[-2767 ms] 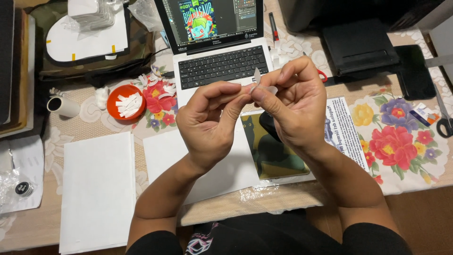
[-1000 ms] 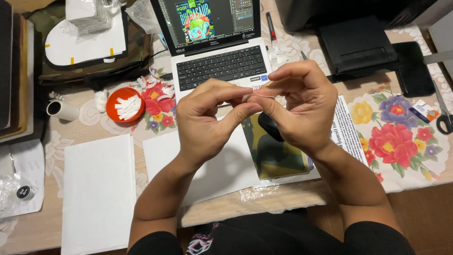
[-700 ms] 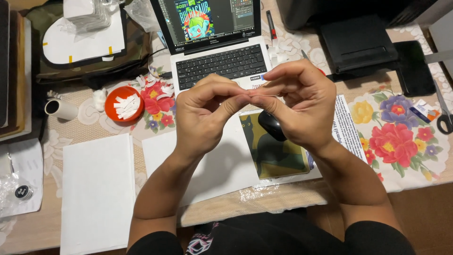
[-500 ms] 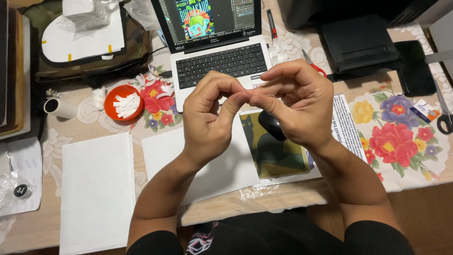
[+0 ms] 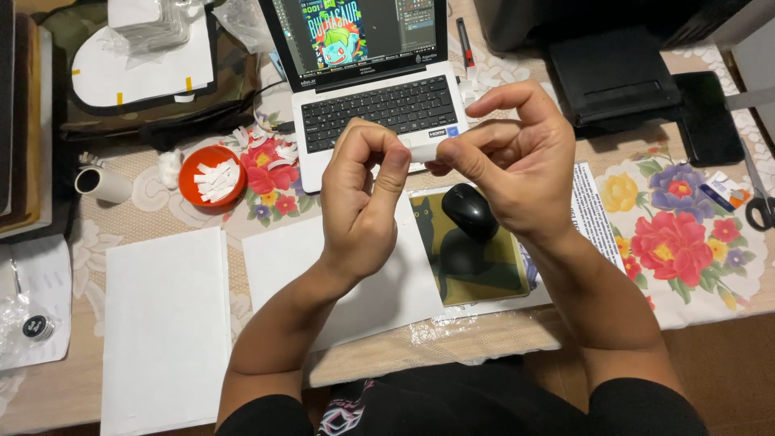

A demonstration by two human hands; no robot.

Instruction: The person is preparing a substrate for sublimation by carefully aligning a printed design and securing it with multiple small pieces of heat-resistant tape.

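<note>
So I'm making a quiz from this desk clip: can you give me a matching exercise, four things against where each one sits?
Things:
1. small white strip
2. computer mouse
3. orange bowl
4. scissors

Places:
A. far right edge of the table
B. pinched between left hand and right hand
C. on the mouse pad
D. left of the laptop

Pairs: 1-B, 2-C, 3-D, 4-A

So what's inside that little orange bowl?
The orange bowl holds a heap of small white strips, like cut bits of paper or tape. The heap covers the bowl's bottom, so anything underneath is hidden.
</note>
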